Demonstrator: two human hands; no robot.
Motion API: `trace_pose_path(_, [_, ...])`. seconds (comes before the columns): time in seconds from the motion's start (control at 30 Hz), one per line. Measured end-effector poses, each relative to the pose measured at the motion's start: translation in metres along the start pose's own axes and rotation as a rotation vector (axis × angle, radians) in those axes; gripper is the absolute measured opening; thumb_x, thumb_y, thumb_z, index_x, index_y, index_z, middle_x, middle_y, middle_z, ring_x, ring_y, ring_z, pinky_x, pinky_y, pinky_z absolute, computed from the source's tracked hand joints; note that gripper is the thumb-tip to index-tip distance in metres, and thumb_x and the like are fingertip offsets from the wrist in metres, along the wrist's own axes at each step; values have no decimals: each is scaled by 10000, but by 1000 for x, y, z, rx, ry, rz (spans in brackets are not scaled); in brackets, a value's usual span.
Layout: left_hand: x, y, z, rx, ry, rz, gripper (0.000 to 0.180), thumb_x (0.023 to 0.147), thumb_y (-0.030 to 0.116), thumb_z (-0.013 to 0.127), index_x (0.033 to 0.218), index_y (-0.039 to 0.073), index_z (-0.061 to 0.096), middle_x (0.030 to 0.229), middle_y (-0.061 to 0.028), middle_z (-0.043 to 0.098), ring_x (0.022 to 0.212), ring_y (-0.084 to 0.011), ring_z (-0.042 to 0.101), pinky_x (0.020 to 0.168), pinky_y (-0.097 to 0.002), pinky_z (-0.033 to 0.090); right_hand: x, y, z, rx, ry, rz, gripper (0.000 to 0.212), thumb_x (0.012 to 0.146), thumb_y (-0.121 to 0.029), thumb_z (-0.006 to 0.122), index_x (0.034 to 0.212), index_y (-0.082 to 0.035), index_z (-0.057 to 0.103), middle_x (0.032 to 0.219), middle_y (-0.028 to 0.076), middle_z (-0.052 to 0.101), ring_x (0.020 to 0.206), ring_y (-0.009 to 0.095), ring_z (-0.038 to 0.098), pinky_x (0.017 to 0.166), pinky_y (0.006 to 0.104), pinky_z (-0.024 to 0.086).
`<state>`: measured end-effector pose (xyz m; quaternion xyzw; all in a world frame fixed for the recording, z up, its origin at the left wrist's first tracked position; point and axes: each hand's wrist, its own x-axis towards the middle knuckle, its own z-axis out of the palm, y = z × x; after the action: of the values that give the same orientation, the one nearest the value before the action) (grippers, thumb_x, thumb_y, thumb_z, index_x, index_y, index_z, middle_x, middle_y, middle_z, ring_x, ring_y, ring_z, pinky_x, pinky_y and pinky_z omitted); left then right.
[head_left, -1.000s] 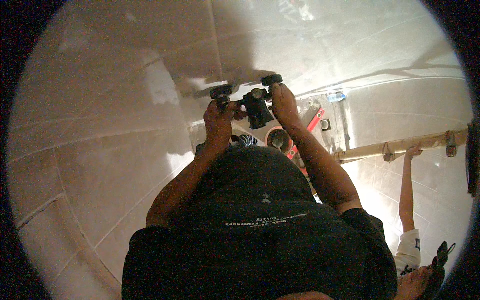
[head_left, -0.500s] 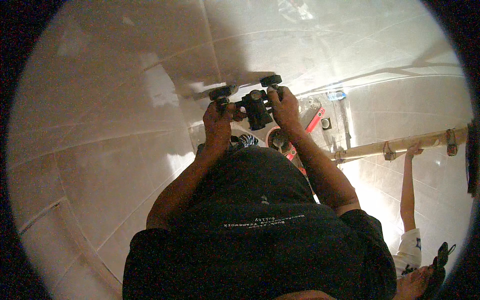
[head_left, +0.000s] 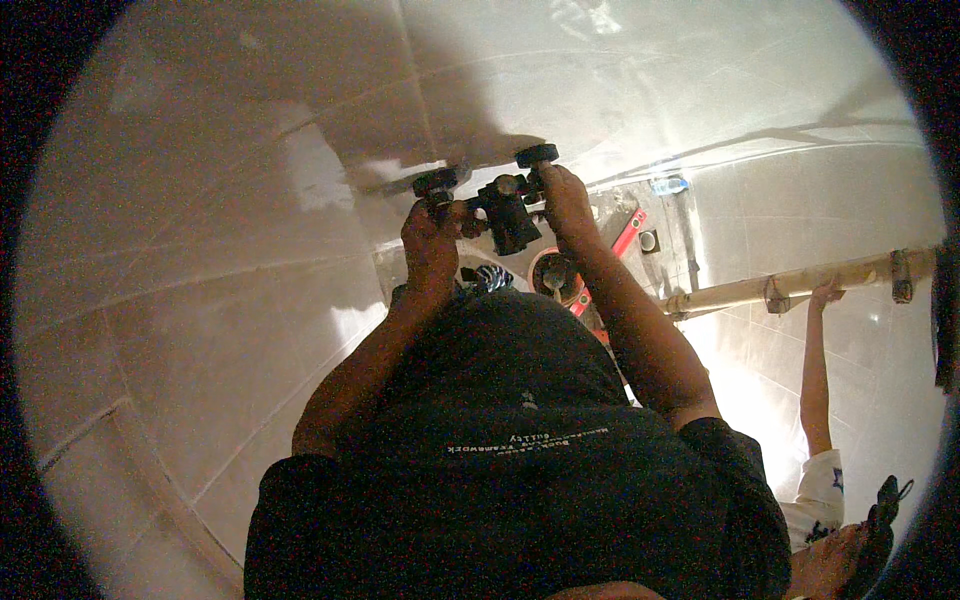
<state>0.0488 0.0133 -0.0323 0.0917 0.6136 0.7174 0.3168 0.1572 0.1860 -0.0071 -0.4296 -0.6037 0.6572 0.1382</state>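
Left hand (head_left: 432, 232): grip closed around the left knobbed handle of a black handheld device (head_left: 505, 205), raised before the chest over a white tiled floor (head_left: 200, 300). Right hand (head_left: 565, 198): grip wrapped around its right handle. Further right: bamboo pole (head_left: 790, 288), another person's arm (head_left: 815, 370) reaching to it.

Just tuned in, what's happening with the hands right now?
The person stands over a pale tiled floor, gripping a black tool with knobbed handles in both hands: left hand on the left grip, right hand on the right. A red-trimmed device sits below. Another person's arm holds a pale pole at right.
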Motion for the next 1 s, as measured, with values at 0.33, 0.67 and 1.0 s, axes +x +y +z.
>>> trace_pose_path(0.33, [3,-4,-1,-44,-53,19,196,967,89,640,1096,-39,565,882,-146,709,771,-220,696,723,-352,562,9,27,6,158,84,-112,333,983,-348,545,983,-25,624,855,92,631,751,235,601,731,362,493])
trace_pose_path(0.67, [2,14,-1,-38,-64,-119,247,964,111,649,1120,-55,554,986,-169,701,837,-253,724,757,-377,606,7,18,-15,187,-245,-39,488,1019,-478,534,1007,0,631,842,64,635,755,184,590,723,322,488])
trace_pose_path(1.0, [3,7,-6,-112,-70,-114,247,958,117,657,1115,-53,570,959,-154,703,846,-256,723,765,-377,599,-3,2,-1,-112,26,-71,411,998,-414,568,1011,-18,677,851,97,685,702,168,608,641,318,468])
